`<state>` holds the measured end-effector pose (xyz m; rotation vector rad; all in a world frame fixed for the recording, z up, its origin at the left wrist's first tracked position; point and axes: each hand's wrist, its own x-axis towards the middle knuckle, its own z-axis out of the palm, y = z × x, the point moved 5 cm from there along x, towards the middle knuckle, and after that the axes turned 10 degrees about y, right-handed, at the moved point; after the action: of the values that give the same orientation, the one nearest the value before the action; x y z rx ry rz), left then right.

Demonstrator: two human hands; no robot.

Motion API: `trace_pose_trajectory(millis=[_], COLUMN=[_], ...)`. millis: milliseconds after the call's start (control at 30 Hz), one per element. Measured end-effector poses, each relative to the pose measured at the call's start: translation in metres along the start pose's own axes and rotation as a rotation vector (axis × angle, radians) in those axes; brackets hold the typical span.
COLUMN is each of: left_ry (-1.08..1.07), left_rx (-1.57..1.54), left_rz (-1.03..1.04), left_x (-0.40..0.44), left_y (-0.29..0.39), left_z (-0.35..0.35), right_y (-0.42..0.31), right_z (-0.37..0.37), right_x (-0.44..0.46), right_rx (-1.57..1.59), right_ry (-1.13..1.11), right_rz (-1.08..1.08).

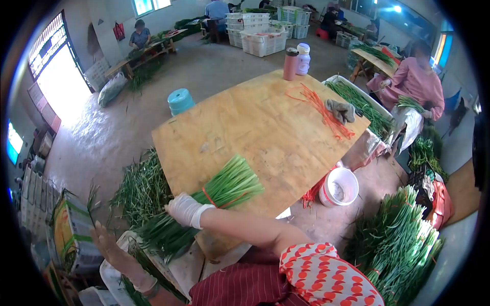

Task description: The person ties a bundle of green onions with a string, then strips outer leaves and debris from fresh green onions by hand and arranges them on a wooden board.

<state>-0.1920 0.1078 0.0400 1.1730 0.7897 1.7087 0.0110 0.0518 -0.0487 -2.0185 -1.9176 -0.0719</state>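
My right hand [186, 209], in a white glove, is closed over a bundle of garlic chives [229, 186] at the near left edge of the wooden table [245, 122]. A red tie [206, 196] circles the bundle, whose pale cut ends point up and right over the tabletop. Its dark leaves [166, 234] hang off the table edge toward the lower left. My left hand [115, 252] is held out at the lower left, apart from the bundle, with fingers stretched and nothing in them.
Loose greens [143, 188] are heaped left of the table. On it lie red ties [324, 109], a grey glove [341, 111] and two bottles [291, 65]. A white bucket [339, 187] and stacked bundles [398, 245] are at right. A co-worker [418, 84] sits beyond.
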Motion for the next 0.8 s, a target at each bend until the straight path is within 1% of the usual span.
trace_pose_trajectory(millis=[33,100,167,233,300,367,433,467,500,533,567,633,667,700,733,767,800], left_ry=[0.004,-0.366,-0.685,-0.927,-1.089,-1.297,-1.305,-1.316,-1.318,-1.313,-1.317,-1.286,-1.285,-1.281,-1.277,-1.274,-1.304], left_rx=[0.007,0.124,0.396,0.613,0.688,0.863,0.945,0.974,1.024,1.067,1.081,1.043,1.056,0.984,0.912,0.918,0.92], left_rz=[-0.005,0.118,0.249,0.41,0.552,0.615,0.652,0.617,0.633,0.663,0.655,0.675,0.657,0.618,0.577,0.572,0.513], left_x=[-0.014,-0.038,-0.054,-0.079,-0.107,-0.13,-0.146,-0.149,-0.151,-0.15,-0.149,-0.147,-0.144,-0.138,-0.132,-0.128,-0.125], left_y=[0.009,0.023,0.021,0.017,0.0,-0.024,-0.062,-0.074,-0.084,-0.091,-0.095,-0.098,-0.1,-0.101,-0.101,-0.101,-0.104], left_z=[0.016,0.058,0.088,0.119,0.142,0.165,0.171,0.17,0.17,0.173,0.172,0.174,0.172,0.175,0.176,0.177,0.179], right_y=[-0.001,0.006,0.023,0.04,0.066,0.074,0.087,0.1,0.125,0.143,0.145,0.138,0.126,0.112,0.102,0.096,0.086], right_z=[-0.011,-0.066,-0.114,-0.158,-0.176,-0.186,-0.17,-0.141,-0.087,-0.051,-0.05,-0.089,-0.113,-0.129,-0.139,-0.14,-0.136], right_x=[-0.005,-0.021,-0.039,-0.055,-0.071,-0.083,-0.089,-0.094,-0.095,-0.097,-0.099,-0.099,-0.104,-0.105,-0.113,-0.125,-0.135], right_rx=[0.006,0.144,0.294,0.205,0.116,-0.037,-0.157,-0.122,-0.111,-0.111,-0.098,-0.159,-0.146,-0.137,-0.114,-0.094,-0.151], right_ry=[-0.008,0.121,0.413,0.367,0.569,0.745,0.781,0.758,0.413,0.075,0.071,0.582,0.772,0.772,0.717,0.657,0.602], right_rz=[-0.001,-0.114,-0.165,0.049,0.084,0.131,0.146,0.151,0.247,0.326,0.323,0.258,0.191,0.183,0.305,0.427,0.37])
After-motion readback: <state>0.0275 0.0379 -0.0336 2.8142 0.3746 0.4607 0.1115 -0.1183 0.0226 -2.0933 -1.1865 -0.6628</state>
